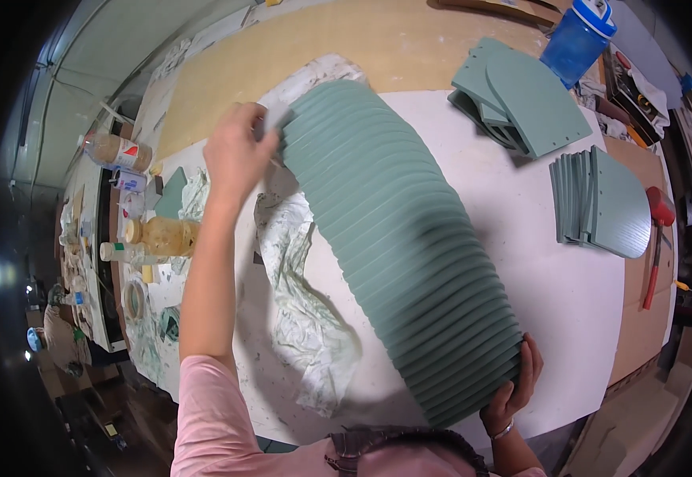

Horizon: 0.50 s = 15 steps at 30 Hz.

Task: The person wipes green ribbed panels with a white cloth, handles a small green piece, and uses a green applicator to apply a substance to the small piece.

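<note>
A long row of grey-green curved-edge panels (409, 238) lies overlapped across the white work surface, from the far left to the near right. At its far left edge, my left hand (239, 151) is closed on a small pale grey pad (276, 116), which touches or nearly touches the panel edges. The pad is partly hidden by my fingers and slightly blurred. My right hand (514, 383) grips the near right corner of the row, with the thumb on the near end and the fingers along the right side.
A crumpled, stained white cloth (302, 310) lies left of the row. More green panels (529, 99) are stacked at the far right, with another batch (600, 203) nearer. Beside them are a red mallet (659, 238) and a blue bottle (578, 44). Bottles (163, 237) stand at left.
</note>
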{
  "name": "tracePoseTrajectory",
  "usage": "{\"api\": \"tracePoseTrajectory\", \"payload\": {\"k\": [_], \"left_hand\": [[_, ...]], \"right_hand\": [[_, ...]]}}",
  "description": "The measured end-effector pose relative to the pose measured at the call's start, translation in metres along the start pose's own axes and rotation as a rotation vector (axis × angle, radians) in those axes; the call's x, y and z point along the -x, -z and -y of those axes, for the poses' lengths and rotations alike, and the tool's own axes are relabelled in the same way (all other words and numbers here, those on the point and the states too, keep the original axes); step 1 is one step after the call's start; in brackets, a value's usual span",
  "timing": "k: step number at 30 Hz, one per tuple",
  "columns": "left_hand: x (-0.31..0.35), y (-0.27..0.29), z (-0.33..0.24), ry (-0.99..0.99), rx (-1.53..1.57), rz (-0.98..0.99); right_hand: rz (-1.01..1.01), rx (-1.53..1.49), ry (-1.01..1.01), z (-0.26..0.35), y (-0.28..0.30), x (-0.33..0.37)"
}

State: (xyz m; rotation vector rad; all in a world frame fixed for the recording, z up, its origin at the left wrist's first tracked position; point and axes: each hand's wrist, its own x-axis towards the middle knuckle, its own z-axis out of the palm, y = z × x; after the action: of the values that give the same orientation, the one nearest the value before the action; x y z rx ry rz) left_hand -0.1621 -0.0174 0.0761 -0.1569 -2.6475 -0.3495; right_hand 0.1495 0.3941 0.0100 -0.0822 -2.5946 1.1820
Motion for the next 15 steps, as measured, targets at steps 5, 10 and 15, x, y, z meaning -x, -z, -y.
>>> {"api": "tracePoseTrajectory", "payload": {"k": [5, 10, 15], "left_hand": [[-0.002, 0.005, 0.016, 0.257, 0.140, 0.002], [0.037, 0.012, -0.018, -0.028, 0.107, 0.051], [0.061, 0.026, -0.040, 0.022, 0.406, 0.029]], "right_hand": [[-0.018, 0.000, 0.025, -0.002, -0.002, 0.000], [0.000, -0.008, 0.018, -0.002, -0.001, 0.002], [-0.028, 0.002, 0.032, -0.005, -0.003, 0.002]]}}
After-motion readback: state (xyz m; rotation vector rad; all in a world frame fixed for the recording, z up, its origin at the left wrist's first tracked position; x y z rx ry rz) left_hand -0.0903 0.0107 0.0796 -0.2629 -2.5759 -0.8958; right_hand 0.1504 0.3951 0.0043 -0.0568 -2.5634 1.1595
